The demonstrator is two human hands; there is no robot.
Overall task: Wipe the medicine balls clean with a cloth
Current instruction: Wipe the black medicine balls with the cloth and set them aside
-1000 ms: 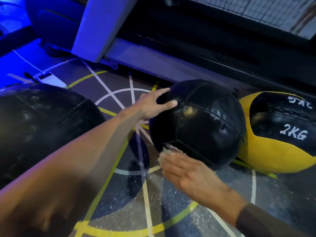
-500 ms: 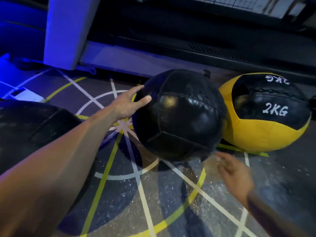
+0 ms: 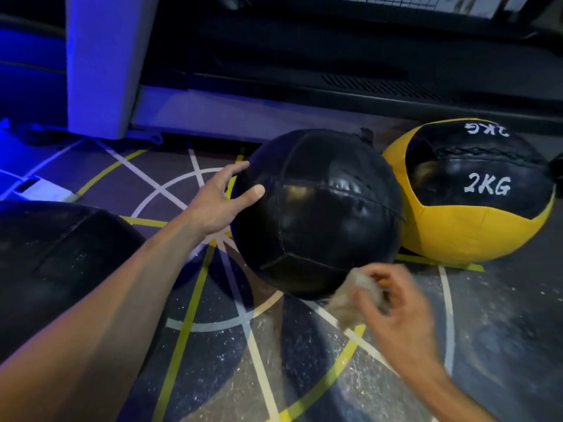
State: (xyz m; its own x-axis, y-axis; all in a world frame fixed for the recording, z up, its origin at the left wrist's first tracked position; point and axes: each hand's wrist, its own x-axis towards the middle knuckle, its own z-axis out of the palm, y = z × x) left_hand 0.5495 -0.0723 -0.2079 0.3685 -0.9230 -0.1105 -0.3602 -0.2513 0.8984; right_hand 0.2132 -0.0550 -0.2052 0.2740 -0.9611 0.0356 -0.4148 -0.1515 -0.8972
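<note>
Speckled floor (image 3: pixel 213 376) with painted lines, left hand (image 3: pixel 219 205) spread on black ball (image 3: pixel 320 214), right hand (image 3: pixel 396 309) gripping cloth (image 3: pixel 350 303)

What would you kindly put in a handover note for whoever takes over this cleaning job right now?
Left hand: open, fingers spread on the left side of the black ball, steadying it.
Right hand: grips the cloth at the ball's lower right edge.
The yellow ball marked 2KG sits right of it, touching or nearly so; a dusty dark ball lies at left.
Done: cannot tell how much is wiped.
Left: finish the black ball, then the others.
</note>
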